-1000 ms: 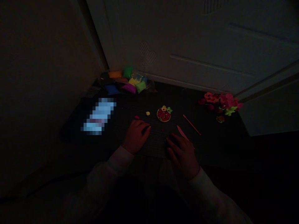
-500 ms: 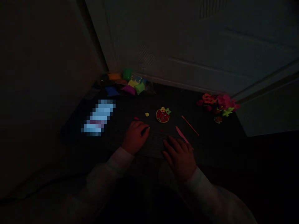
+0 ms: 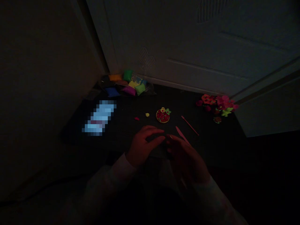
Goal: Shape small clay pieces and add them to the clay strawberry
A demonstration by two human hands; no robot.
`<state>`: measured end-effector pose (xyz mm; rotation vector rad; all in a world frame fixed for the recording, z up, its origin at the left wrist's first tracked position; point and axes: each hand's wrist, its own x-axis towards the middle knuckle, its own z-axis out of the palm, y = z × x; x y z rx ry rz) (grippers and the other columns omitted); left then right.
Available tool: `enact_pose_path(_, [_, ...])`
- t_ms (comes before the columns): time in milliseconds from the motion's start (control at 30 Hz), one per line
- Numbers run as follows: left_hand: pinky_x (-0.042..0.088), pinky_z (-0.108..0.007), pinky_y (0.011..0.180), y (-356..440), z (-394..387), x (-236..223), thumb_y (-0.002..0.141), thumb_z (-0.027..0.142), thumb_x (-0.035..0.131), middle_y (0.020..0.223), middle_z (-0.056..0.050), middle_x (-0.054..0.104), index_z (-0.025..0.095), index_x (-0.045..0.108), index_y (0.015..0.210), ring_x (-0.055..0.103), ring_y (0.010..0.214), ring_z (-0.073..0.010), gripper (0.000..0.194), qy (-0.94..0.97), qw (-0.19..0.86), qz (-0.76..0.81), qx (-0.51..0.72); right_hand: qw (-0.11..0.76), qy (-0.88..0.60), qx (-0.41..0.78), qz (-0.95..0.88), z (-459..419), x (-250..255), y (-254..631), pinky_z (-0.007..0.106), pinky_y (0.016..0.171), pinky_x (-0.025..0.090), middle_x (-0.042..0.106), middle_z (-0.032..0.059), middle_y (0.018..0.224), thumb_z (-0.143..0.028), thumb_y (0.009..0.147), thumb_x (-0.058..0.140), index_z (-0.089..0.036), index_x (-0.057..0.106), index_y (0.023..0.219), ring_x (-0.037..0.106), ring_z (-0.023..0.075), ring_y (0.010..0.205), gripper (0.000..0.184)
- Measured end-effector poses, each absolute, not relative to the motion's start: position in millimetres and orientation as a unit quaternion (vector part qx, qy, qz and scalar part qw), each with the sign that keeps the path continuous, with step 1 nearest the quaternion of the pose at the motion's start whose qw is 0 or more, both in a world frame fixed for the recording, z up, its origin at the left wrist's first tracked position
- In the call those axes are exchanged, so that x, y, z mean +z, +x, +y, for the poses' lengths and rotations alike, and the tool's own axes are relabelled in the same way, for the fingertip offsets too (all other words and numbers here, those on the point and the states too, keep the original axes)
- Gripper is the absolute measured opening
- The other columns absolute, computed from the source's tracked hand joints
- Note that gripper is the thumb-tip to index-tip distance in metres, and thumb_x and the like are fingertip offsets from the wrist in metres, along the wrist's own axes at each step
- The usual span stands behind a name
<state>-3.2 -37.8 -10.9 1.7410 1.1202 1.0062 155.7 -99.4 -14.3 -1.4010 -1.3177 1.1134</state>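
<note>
Left hand [image 3: 143, 146]: half-curled, hold too dark to tell
Right hand [image 3: 190, 160]: likewise
Pink knife [image 3: 182, 134]: keep fingertips light, clear

here's the round disc [image 3: 162, 117], rich red with green flecks and a yellow rim, a yellow flower [image 3: 162, 109] and a green flower [image 3: 168, 111] at its edge! pink for the knife [image 3: 182, 134], pink for the stick [image 3: 190, 125], yellow on one lump [image 3: 147, 115], pinkish red on the other lump [image 3: 137, 118]. and the packets [image 3: 128, 90]: orange, green, yellow, magenta, lime, blue! red-orange, hot pink and lime across the blossoms [image 3: 222, 101]. near-black bench [image 3: 136, 105], dim grey door [image 3: 187, 40], striped heart [image 3: 147, 58], pale sleeves [image 3: 123, 167].
</note>
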Motion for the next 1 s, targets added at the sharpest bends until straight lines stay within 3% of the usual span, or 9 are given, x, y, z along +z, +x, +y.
enact_pose_path(133, [0.048, -0.028, 0.074, 2, -43, 4, 0.068, 0.023, 0.063, 0.084, -0.002, 0.063, 0.021, 0.067, 0.08, 0.059, 0.08, -0.0147, 0.013, 0.64, 0.511, 0.404, 0.408, 0.516, -0.491, 0.61, -0.347, -103, -2, 144, 0.037, 0.074, 0.048, 0.06, 0.0073, 0.11, -0.032, 0.078, 0.043, -0.024, 0.061, 0.1, 0.056, 0.0219, 0.098, 0.029])
enact_pose_path(300, [0.045, -0.026, 0.075, -1, -43, 4, 0.068, 0.021, 0.064, 0.08, -0.001, 0.064, 0.021, 0.069, 0.076, 0.057, 0.08, -0.0139, 0.01, 0.645, 0.512, 0.388, 0.414, 0.537, -0.441, 0.67, -0.263, -107, 6, 138, 0.027, 0.078, 0.044, 0.061, 0.0026, 0.107, -0.027, 0.076, 0.051, -0.024, 0.066, 0.089, 0.052, 0.0173, 0.1, 0.021])
enact_pose_path(500, [0.045, -0.026, 0.071, -2, -49, 8, 0.066, 0.018, 0.065, 0.077, -0.002, 0.063, 0.019, 0.068, 0.072, 0.057, 0.076, -0.0138, 0.007, 0.639, 0.516, 0.377, 0.428, 0.539, -0.459, 0.664, -0.241, -110, 8, 135, 0.024, 0.073, 0.044, 0.058, 0.0009, 0.107, -0.031, 0.066, 0.063, -0.025, 0.069, 0.081, 0.054, 0.0148, 0.09, 0.017])
enact_pose_path(700, [0.045, -0.024, 0.069, -2, -55, 10, 0.062, 0.017, 0.068, 0.075, -0.002, 0.062, 0.019, 0.068, 0.067, 0.057, 0.072, -0.0127, 0.005, 0.597, 0.583, 0.357, 0.421, 0.538, -0.503, 0.643, -0.21, -109, 9, 131, 0.022, 0.071, 0.044, 0.058, -0.0042, 0.086, -0.03, 0.051, 0.075, -0.026, 0.069, 0.064, 0.055, 0.0097, 0.076, 0.015])
enact_pose_path(1000, [0.045, -0.022, 0.07, -5, -63, 12, 0.063, 0.016, 0.067, 0.076, 0.0, 0.062, 0.021, 0.069, 0.071, 0.057, 0.074, -0.0118, 0.009, 0.589, 0.591, 0.353, 0.424, 0.539, -0.517, 0.619, -0.245, -114, 15, 128, 0.026, 0.068, 0.044, 0.058, -0.0017, 0.085, -0.031, 0.052, 0.074, -0.026, 0.069, 0.065, 0.055, 0.0125, 0.076, 0.015])
